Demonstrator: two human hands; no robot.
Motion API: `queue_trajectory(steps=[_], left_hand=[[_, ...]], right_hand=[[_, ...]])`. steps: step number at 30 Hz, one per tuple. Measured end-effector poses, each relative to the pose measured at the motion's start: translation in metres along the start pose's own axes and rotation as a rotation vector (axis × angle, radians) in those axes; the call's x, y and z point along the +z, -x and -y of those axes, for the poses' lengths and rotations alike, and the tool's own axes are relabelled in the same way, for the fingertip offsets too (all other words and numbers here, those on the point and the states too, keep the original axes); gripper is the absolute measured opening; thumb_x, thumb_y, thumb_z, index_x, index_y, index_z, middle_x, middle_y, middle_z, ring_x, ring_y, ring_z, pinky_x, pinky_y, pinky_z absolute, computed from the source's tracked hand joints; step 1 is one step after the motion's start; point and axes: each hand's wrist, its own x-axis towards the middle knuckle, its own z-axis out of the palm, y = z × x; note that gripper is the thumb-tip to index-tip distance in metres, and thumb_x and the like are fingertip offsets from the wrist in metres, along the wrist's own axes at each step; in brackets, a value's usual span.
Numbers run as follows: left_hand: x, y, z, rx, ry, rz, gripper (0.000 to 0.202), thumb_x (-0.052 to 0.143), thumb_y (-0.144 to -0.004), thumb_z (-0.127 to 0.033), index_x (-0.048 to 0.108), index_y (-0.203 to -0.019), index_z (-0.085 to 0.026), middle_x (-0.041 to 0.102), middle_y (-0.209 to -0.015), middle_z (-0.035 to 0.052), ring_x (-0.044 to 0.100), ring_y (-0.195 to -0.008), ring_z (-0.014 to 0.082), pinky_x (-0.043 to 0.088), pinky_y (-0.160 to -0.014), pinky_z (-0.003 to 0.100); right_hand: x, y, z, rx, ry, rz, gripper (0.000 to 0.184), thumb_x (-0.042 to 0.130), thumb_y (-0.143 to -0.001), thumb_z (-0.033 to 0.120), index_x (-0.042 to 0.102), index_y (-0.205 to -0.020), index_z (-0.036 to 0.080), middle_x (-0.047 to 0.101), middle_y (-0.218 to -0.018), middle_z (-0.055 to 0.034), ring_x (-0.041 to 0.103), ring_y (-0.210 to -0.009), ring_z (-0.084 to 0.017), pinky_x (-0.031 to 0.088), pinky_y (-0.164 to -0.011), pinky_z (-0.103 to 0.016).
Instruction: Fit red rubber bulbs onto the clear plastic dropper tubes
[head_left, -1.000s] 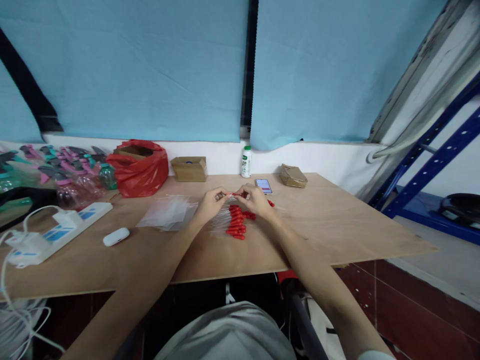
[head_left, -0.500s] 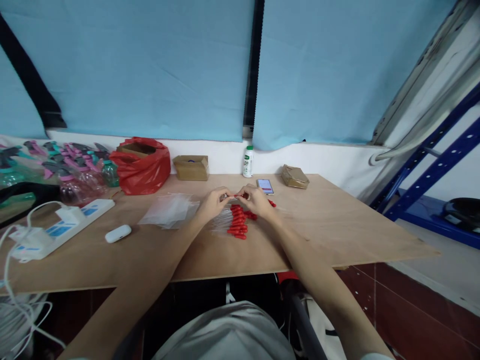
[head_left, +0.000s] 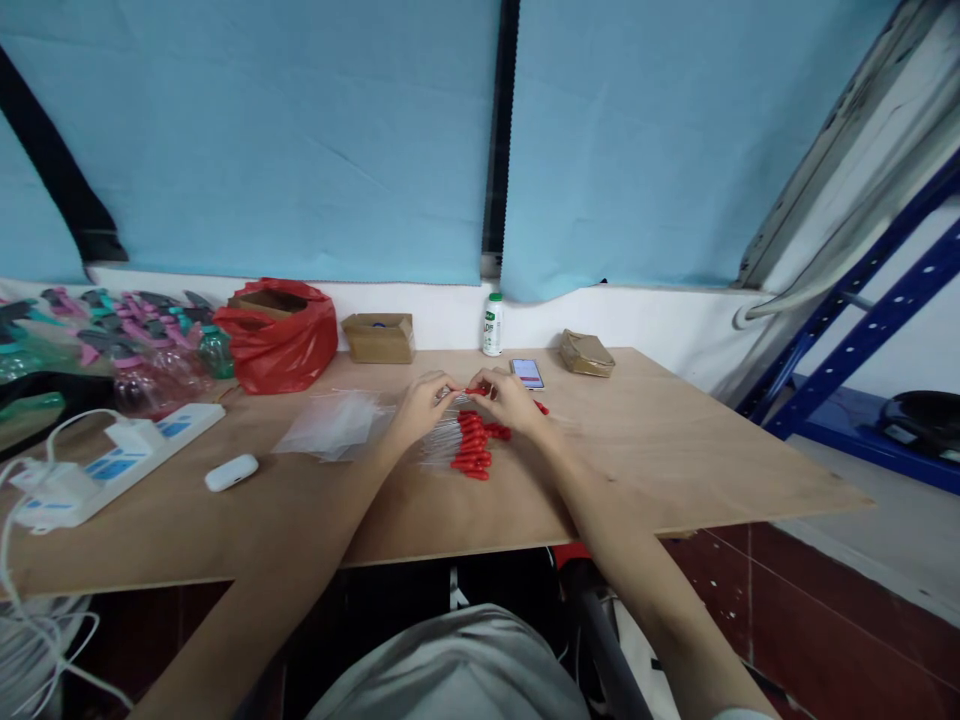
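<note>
My left hand (head_left: 424, 404) and my right hand (head_left: 510, 402) meet above the table, both with fingertips pinched together. Between them is a small red-handled tool (head_left: 475, 391) with a thin shaft. The right fingers hold its red handle; the left fingers pinch at the thin end, partly hidden. Just below the hands, several matching red-handled tools (head_left: 472, 440) lie in a row, their thin pale shafts pointing left. A few more red handles (head_left: 498, 431) lie to the right of the row. Clear flat plastic bags (head_left: 330, 425) are spread left of my left hand.
On the wooden table (head_left: 675, 450) are a white power strip (head_left: 90, 500), a white case (head_left: 232, 472), a red plastic bag (head_left: 281, 345), a cardboard box (head_left: 379, 340), a white bottle (head_left: 493, 325), a phone (head_left: 528, 374) and a brown package (head_left: 586, 353). Spray bottles (head_left: 150, 355) crowd the left.
Both hands stay together at nearly the same spot, with the fingers slightly shifted around the red-handled tool. The whole view has moved a little.
</note>
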Motion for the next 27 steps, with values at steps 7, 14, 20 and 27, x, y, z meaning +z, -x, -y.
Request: queue_trajectory(steps=[7, 14, 20, 27], left_hand=[[0.0, 0.001, 0.001, -0.083, -0.029, -0.031, 0.019, 0.066, -0.092, -0.037, 0.074, -0.095, -0.02, 0.069, -0.082, 0.0013, 0.056, -0.069, 0.0145, 0.04, -0.069, 0.028], [0.002, 0.001, 0.006, -0.123, 0.073, 0.015, 0.022, 0.061, -0.095, -0.037, 0.073, -0.101, -0.019, 0.066, -0.077, 0.0003, 0.055, -0.068, 0.014, 0.04, -0.068, 0.026], [0.003, 0.001, 0.012, -0.118, 0.145, 0.034, 0.026, 0.06, -0.095, -0.04, 0.073, -0.096, -0.018, 0.067, -0.082, 0.0015, 0.053, -0.068, 0.0139, 0.038, -0.066, 0.027], [0.002, 0.002, 0.01, -0.121, 0.199, 0.043, 0.03, 0.061, -0.094, -0.045, 0.073, -0.095, -0.017, 0.066, -0.081, 0.002, 0.052, -0.069, 0.0145, 0.038, -0.066, 0.028]], right_hand=[[0.005, 0.001, -0.009, 0.09, -0.163, -0.016, 0.017, 0.066, -0.092, 0.031, 0.071, -0.099, 0.016, 0.074, -0.088, -0.0041, 0.063, -0.073, -0.015, 0.046, -0.07, -0.026], [0.005, 0.001, -0.017, 0.137, -0.232, -0.037, 0.022, 0.067, -0.091, 0.036, 0.074, -0.096, 0.016, 0.072, -0.079, -0.0027, 0.059, -0.065, -0.013, 0.043, -0.063, -0.025], [0.009, 0.003, -0.019, 0.191, -0.342, -0.042, 0.027, 0.069, -0.088, 0.041, 0.074, -0.092, 0.015, 0.07, -0.076, -0.0026, 0.057, -0.064, -0.014, 0.042, -0.06, -0.025], [0.009, 0.004, -0.014, 0.194, -0.39, -0.037, 0.027, 0.07, -0.087, 0.042, 0.074, -0.091, 0.015, 0.072, -0.078, -0.0037, 0.058, -0.066, -0.014, 0.043, -0.061, -0.026]])
